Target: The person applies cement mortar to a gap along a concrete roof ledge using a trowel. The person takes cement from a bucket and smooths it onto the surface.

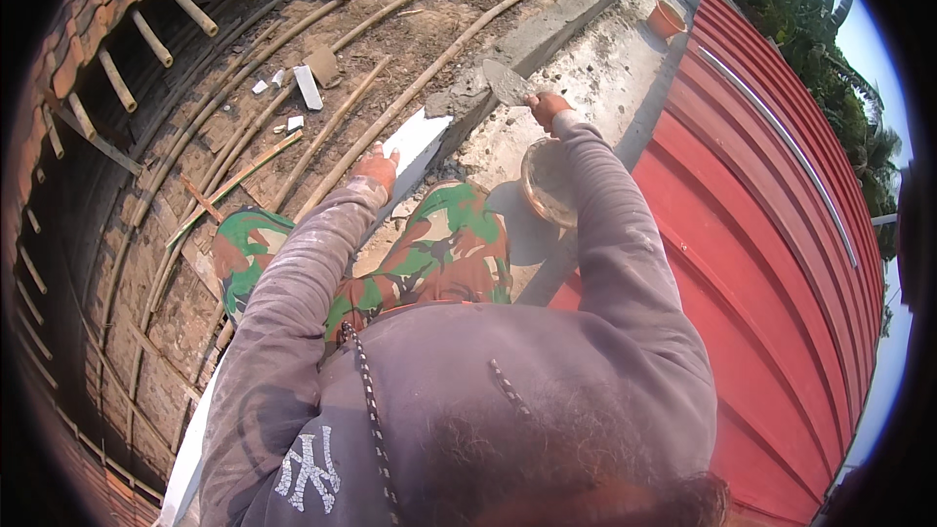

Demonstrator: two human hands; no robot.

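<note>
My right hand is closed round the handle of a trowel, whose grey, mortar-smeared blade lies over the wall's edge. Wet grey mortar sits on top of the wall just left of the blade. My left hand rests at the near end of a white block or panel, thumb and fingers apart; part of its grip is hidden from above. A round bucket with grey mortar inside stands below my right forearm, partly covered by the sleeve.
A red ribbed metal roof slopes along the right. Leftward lie bamboo poles over a rough brown surface, with white offcuts. An orange bucket stands farther along the concrete ledge. Roof tiles overhang at far left.
</note>
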